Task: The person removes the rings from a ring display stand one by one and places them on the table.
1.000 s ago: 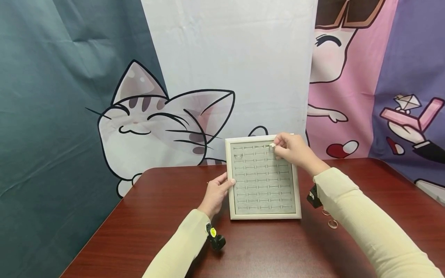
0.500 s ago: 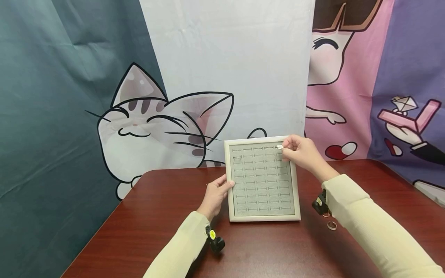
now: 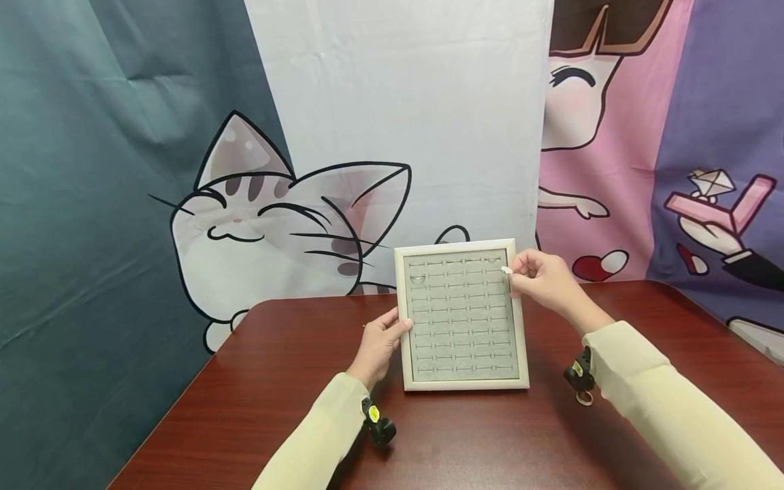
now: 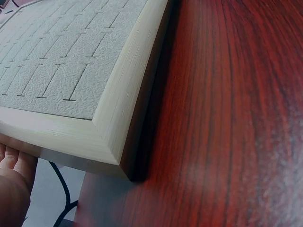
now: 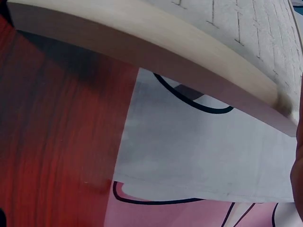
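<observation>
A white-framed ring display board [image 3: 463, 383], its grey pad cut with rows of slots, stands tilted on the table. My left hand [image 3: 376, 344] grips its left edge, thumb on the front of the frame. Between thumb and forefinger, my right hand [image 3: 545, 282] pinches a small silvery ring [image 3: 507, 270] at the board's upper right edge. One ring [image 3: 418, 278] sits in a slot near the upper left, and what looks like a thin band [image 3: 493, 260] shows in the top right slot. The right wrist view shows only the edge of my right hand [image 5: 297, 175].
A loose ring [image 3: 584, 399] lies on the dark red table [image 3: 294, 361], just below the right wrist camera [image 3: 578, 373]. Behind the table hangs a printed cloth backdrop [image 3: 392, 102]. The left wrist camera [image 3: 380, 425] sits low, in front of the board.
My right hand has moved right along the top of the board, from the fourth slot column past the last one, uncovering the top right slot. The left hand and board hold nearly still.
</observation>
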`<state>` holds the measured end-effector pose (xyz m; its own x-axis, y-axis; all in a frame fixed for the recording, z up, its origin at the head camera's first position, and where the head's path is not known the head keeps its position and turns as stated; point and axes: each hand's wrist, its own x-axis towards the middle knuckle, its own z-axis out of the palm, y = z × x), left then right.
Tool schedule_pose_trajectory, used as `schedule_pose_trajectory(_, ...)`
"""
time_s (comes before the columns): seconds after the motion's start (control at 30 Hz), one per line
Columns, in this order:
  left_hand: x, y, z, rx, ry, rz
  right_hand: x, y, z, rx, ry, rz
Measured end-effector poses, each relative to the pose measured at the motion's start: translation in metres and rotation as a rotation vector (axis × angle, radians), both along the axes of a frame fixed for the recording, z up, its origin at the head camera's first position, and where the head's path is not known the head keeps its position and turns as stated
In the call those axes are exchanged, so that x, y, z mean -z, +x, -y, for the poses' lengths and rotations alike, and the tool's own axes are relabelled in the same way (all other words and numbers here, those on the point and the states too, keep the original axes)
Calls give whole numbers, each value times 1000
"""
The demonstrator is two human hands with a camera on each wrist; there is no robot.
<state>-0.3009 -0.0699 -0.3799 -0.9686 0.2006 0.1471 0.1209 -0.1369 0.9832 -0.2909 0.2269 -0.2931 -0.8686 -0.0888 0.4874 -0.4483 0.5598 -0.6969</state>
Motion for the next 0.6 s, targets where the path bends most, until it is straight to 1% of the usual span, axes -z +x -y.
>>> schedule_pose_trajectory(0.27, -1, 3, 1, -11, -22, 8, 6, 8, -6, -38, -49, 42)
schedule_pose_trajectory(0.6, 0, 0, 0, -8, -12, 8, 6, 14, -14, -50, -38, 23)
